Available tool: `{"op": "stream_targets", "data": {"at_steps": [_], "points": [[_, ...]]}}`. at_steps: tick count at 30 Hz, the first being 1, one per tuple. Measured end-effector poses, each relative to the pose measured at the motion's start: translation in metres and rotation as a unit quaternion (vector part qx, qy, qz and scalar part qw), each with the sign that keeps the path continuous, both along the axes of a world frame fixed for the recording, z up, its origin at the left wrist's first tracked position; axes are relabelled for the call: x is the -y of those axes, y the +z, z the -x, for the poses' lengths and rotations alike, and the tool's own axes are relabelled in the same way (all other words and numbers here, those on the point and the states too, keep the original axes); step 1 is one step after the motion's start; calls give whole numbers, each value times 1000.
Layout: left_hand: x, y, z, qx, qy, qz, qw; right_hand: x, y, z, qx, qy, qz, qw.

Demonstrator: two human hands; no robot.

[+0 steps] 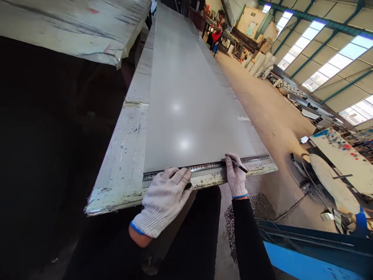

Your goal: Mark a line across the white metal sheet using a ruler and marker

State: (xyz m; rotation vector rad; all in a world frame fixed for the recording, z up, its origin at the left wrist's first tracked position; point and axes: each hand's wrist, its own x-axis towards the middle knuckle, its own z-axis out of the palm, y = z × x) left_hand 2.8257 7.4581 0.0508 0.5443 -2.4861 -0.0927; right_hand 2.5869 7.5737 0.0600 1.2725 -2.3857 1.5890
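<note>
Pressing down with my gloved left hand (166, 194), I have the steel ruler (201, 167) across the near end of the grey sheet (186, 116), presumably so it can't skid; those fingers are bent and bunched over it, though I cannot tell whether they also grip the dark bit (188, 186) below. My right hand (236, 179) is pinched closed around a black pen (240, 167), slanted at the ruler, likely to suit marking. The sheet lies flat on the scuffed table (125, 155), whose near edge passes just under my hands; bare margin borders the sheet's left, and open floor (262, 103) lies beyond the right side.
</note>
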Motion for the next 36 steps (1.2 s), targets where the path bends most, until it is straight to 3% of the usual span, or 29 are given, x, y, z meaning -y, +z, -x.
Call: {"op": "stream_targets", "data": {"at_steps": [13, 20, 24, 30, 36], "points": [[-1, 0, 4, 11, 14, -10, 1000, 0, -5, -2, -16, -9, -10, 1000], [0, 3, 9, 4, 18, 10, 1000, -10, -12, -4, 86, 31, 117, 989], [-1, 2, 8, 13, 19, 0, 1000, -14, -17, 5, 141, 37, 70, 987], [-1, 0, 9, 30, 20, -10, 999, -12, -13, 8, 59, 24, -19, 998], [-1, 1, 8, 37, 18, -19, 999, -12, -9, 7, 37, 30, -45, 998]]}}
